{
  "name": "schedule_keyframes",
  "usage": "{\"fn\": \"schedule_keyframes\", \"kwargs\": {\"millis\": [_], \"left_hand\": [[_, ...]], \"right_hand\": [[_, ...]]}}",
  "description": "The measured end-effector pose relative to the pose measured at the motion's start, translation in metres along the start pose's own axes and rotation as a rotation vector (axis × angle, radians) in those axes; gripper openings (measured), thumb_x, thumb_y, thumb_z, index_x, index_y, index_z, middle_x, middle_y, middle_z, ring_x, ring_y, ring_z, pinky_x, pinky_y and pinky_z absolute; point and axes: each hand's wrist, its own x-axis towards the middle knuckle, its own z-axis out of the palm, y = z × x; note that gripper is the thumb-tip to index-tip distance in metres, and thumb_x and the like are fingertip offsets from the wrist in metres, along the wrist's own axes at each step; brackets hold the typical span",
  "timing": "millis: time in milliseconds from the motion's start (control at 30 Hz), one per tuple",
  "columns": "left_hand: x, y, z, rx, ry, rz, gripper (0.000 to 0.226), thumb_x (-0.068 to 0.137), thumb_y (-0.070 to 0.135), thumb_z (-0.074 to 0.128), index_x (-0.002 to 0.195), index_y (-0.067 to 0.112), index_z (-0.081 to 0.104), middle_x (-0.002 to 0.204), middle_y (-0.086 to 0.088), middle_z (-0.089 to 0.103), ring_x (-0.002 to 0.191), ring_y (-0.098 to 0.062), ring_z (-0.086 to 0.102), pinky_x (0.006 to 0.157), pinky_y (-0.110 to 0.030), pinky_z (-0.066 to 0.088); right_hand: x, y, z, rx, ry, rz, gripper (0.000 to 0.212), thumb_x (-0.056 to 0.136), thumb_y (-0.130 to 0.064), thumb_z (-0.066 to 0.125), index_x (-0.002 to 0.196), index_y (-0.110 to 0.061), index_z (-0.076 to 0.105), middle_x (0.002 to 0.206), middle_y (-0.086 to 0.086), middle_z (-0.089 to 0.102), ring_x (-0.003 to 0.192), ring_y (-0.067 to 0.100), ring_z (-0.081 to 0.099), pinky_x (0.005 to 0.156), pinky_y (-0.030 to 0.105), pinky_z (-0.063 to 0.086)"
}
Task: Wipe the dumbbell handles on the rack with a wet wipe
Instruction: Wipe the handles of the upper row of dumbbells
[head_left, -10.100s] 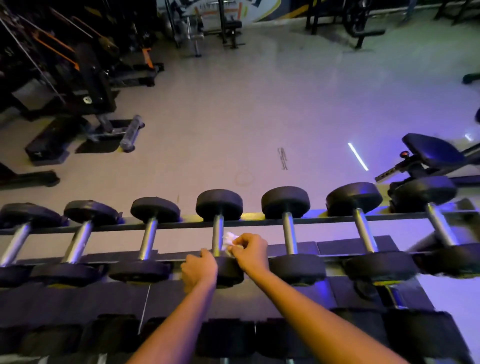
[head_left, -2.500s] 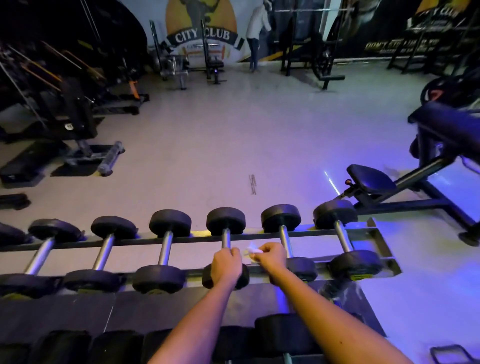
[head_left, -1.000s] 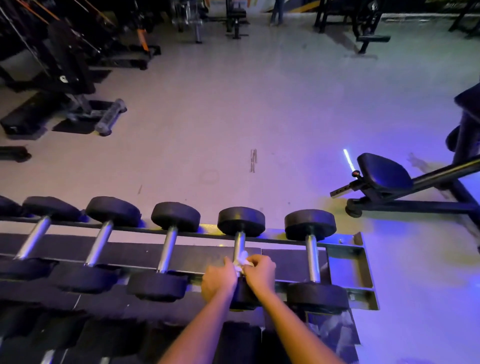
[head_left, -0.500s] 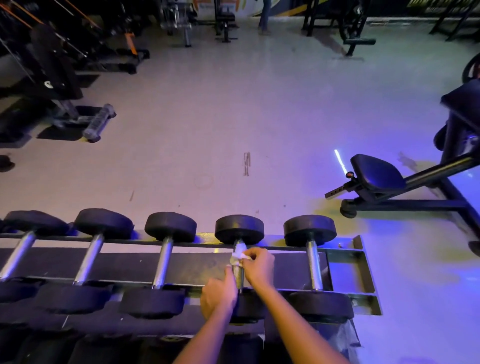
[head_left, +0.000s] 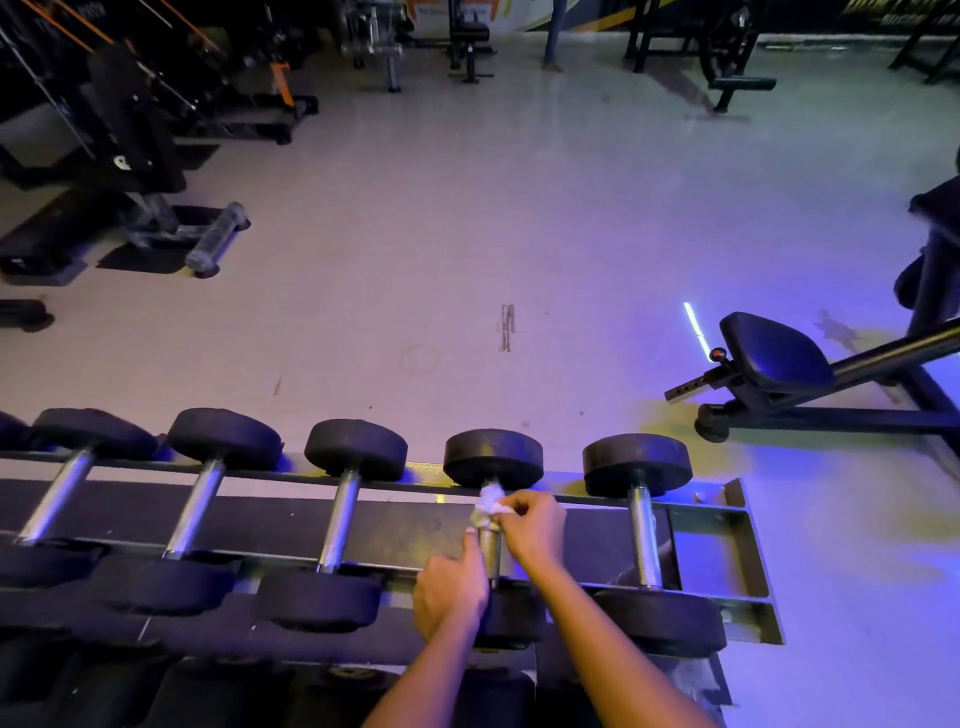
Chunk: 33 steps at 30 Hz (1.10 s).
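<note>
pinching the soft wet wipe at the far end of the hard handle was the right hand. the left hand touched the heavy-looking dumbbell at its near end, grip hidden.

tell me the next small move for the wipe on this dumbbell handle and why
Probably draw the wet wipe back along the handle toward you. The right hand pinches it at the far end, by the far head, and bare knurled metal shows between it and the left hand at the near end.
</note>
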Motion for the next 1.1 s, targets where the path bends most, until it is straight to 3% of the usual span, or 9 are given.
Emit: {"fn": "schedule_keyframes", "kwargs": {"millis": [133, 333, 467, 533, 600, 767, 900, 1000, 1100], "left_hand": [[0.001, -0.002, 0.002, -0.012, 0.011, 0.005, 0.059, 0.09, 0.065, 0.04, 0.097, 0.014, 0.067, 0.108, -0.011, 0.066, 0.095, -0.03, 0.06, 0.079, -0.034, 0.047], [0.005, -0.003, 0.003, 0.023, 0.015, 0.009, 0.061, 0.089, 0.066, 0.04, 0.101, 0.014, 0.069, 0.111, -0.012, 0.066, 0.1, -0.031, 0.061, 0.078, -0.032, 0.045], [0.005, -0.002, 0.004, 0.016, 0.01, 0.017, 0.059, 0.091, 0.064, 0.04, 0.097, 0.014, 0.071, 0.11, -0.012, 0.067, 0.098, -0.031, 0.061, 0.075, -0.031, 0.044], [0.005, -0.002, 0.004, 0.007, 0.009, 0.017, 0.058, 0.091, 0.064, 0.04, 0.094, 0.014, 0.071, 0.108, -0.012, 0.067, 0.097, -0.031, 0.061, 0.074, -0.031, 0.043], [0.005, -0.003, 0.004, -0.004, 0.011, 0.019, 0.059, 0.09, 0.064, 0.04, 0.094, 0.014, 0.071, 0.108, -0.012, 0.067, 0.095, -0.031, 0.06, 0.073, -0.03, 0.042], [0.007, -0.005, 0.006, -0.002, 0.016, 0.017, 0.06, 0.089, 0.066, 0.04, 0.097, 0.014, 0.071, 0.107, -0.011, 0.067, 0.094, -0.03, 0.061, 0.077, -0.031, 0.048], [0.008, -0.006, 0.007, -0.032, 0.015, 0.027, 0.06, 0.09, 0.065, 0.04, 0.094, 0.013, 0.07, 0.104, -0.01, 0.068, 0.085, -0.027, 0.058, 0.075, -0.032, 0.048], [0.006, -0.005, 0.005, -0.021, 0.024, 0.027, 0.059, 0.091, 0.062, 0.041, 0.1, 0.012, 0.07, 0.109, -0.012, 0.067, 0.092, -0.03, 0.059, 0.072, -0.03, 0.042], [0.008, -0.005, 0.007, -0.013, 0.026, 0.027, 0.06, 0.09, 0.061, 0.043, 0.102, 0.01, 0.071, 0.111, -0.014, 0.067, 0.098, -0.033, 0.061, 0.073, -0.031, 0.042]], "right_hand": [[0.014, -0.009, 0.002, 0.006, 0.003, -0.023, 0.011, 0.076, -0.01, 0.069, 0.065, -0.008, 0.069, 0.066, 0.013, 0.067, 0.06, 0.014, 0.052, 0.053, 0.026, 0.041], [-0.008, 0.018, 0.0, -0.02, -0.074, -0.003, 0.028, 0.069, -0.028, 0.083, 0.057, -0.008, 0.067, 0.063, 0.011, 0.068, 0.056, 0.008, 0.049, 0.053, 0.025, 0.04], [-0.027, 0.03, -0.004, -0.074, -0.128, 0.046, 0.027, 0.07, -0.016, 0.081, 0.051, -0.02, 0.063, 0.061, -0.001, 0.069, 0.058, 0.006, 0.057, 0.056, 0.022, 0.046], [-0.029, 0.029, -0.007, -0.083, -0.146, 0.049, 0.029, 0.069, -0.013, 0.082, 0.05, -0.023, 0.062, 0.058, -0.006, 0.066, 0.055, 0.001, 0.055, 0.051, 0.012, 0.042], [-0.026, 0.023, -0.008, -0.064, -0.146, 0.053, 0.024, 0.068, -0.013, 0.082, 0.053, -0.021, 0.066, 0.06, 0.0, 0.067, 0.053, 0.001, 0.055, 0.046, 0.008, 0.04], [-0.001, 0.0, -0.005, -0.005, -0.041, 0.023, 0.016, 0.071, -0.016, 0.078, 0.059, -0.013, 0.069, 0.062, 0.007, 0.068, 0.06, 0.012, 0.055, 0.055, 0.024, 0.046], [0.016, -0.015, -0.004, -0.004, -0.041, 0.011, 0.006, 0.076, -0.011, 0.075, 0.071, -0.008, 0.071, 0.071, 0.01, 0.069, 0.065, 0.017, 0.057, 0.06, 0.027, 0.047], [0.009, -0.007, -0.002, -0.011, -0.047, 0.024, 0.012, 0.073, -0.015, 0.078, 0.066, -0.01, 0.07, 0.071, 0.01, 0.07, 0.066, 0.017, 0.059, 0.059, 0.026, 0.047], [-0.01, 0.01, -0.001, 0.001, -0.05, 0.05, 0.03, 0.067, -0.029, 0.085, 0.057, -0.008, 0.067, 0.065, 0.01, 0.07, 0.056, 0.009, 0.051, 0.052, 0.023, 0.041]]}}
